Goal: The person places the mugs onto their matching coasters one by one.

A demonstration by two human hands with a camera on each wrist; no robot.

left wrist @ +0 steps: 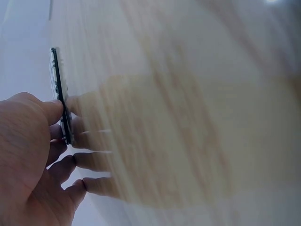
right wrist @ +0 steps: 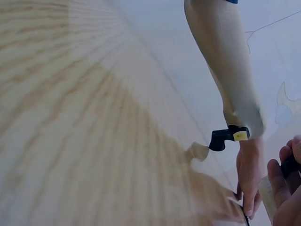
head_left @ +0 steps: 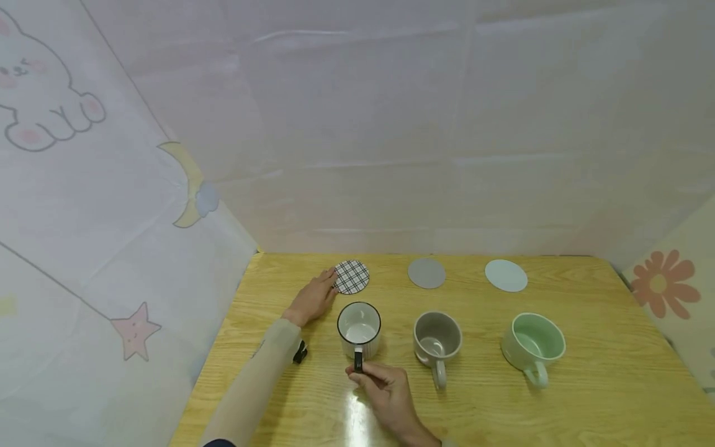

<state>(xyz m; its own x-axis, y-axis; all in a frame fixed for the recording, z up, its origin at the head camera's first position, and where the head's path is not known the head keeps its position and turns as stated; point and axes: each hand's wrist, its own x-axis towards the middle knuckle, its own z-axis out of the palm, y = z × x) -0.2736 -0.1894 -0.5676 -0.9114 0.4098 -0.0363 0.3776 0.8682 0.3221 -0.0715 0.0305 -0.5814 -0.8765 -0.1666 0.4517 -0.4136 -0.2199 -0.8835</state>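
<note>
A round plaid coaster [head_left: 352, 277] lies toward the back left of the table. My left hand [head_left: 314, 299] holds its left edge; in the left wrist view the coaster [left wrist: 60, 94] appears edge-on, with the thumb on the near side and fingertips at the tabletop. Just in front of it, a white mug [head_left: 359, 329] with a dark rim stands upright. My right hand [head_left: 386, 391] grips that mug by its black handle [head_left: 358, 360]. In the right wrist view, fingers [right wrist: 278, 183] wrap the handle at the lower right, and the mug is mostly cut off.
A grey mug [head_left: 437, 340] and a green mug [head_left: 533, 344] stand to the right, handles toward me. Behind them lie a grey coaster [head_left: 427, 273] and a pale blue coaster [head_left: 506, 275]. Patterned sheets [head_left: 357, 143] enclose the wooden table [head_left: 603, 385] at the back and sides.
</note>
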